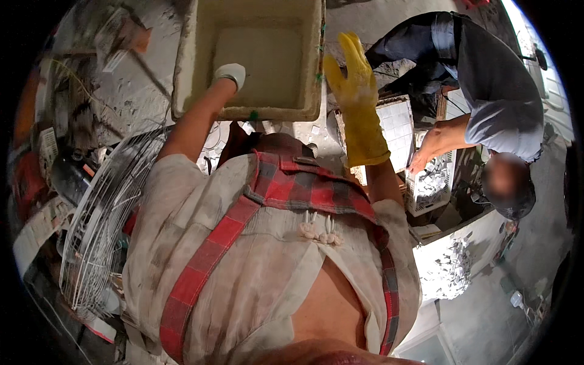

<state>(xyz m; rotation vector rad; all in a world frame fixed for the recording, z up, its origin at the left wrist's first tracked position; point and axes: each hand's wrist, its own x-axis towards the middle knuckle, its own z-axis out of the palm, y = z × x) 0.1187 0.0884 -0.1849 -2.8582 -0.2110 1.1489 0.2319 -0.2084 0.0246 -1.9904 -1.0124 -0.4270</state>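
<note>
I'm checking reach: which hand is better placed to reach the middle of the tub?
Probably the left hand: in this view it is already within the outline of the tub. The right hand, in a yellow glove, is outside the right rim.

The white-gloved left hand [232, 75] and yellow-gloved right hand [356, 85] are held forward, right fingers [356, 56] extended.

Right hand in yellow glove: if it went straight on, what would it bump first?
The way looks free: past the right hand, grey surface shows beside the tub, but depth is unclear.
</note>
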